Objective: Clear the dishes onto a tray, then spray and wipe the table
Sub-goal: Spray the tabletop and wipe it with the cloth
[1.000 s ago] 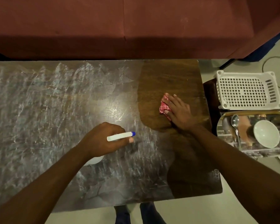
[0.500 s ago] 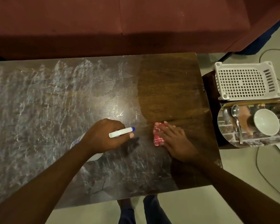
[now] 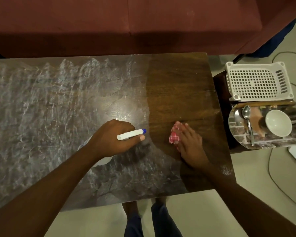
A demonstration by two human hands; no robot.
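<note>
A dark wooden table (image 3: 178, 79) fills the view; its left part is covered in whitish spray streaks, its right part looks dark and wiped. My left hand (image 3: 113, 137) grips a white spray bottle (image 3: 131, 134) with a blue nozzle tip, held over the table's middle. My right hand (image 3: 190, 144) presses flat on a red checked cloth (image 3: 173, 136) near the table's right front. A shiny metal tray (image 3: 236, 127) off the right end carries a white bowl (image 3: 278, 125), a spoon (image 3: 247, 120) and metal cups.
A white perforated plastic basket (image 3: 256, 81) stands behind the tray on a low side stand. A maroon sofa (image 3: 126, 23) runs along the table's far edge. Cables (image 3: 272, 173) lie on the floor at right. My feet show below the front edge.
My right hand has dragged the cloth from the far right area toward the front and left. The wiped dark patch has grown. My left hand with the bottle has stayed about where it was.
</note>
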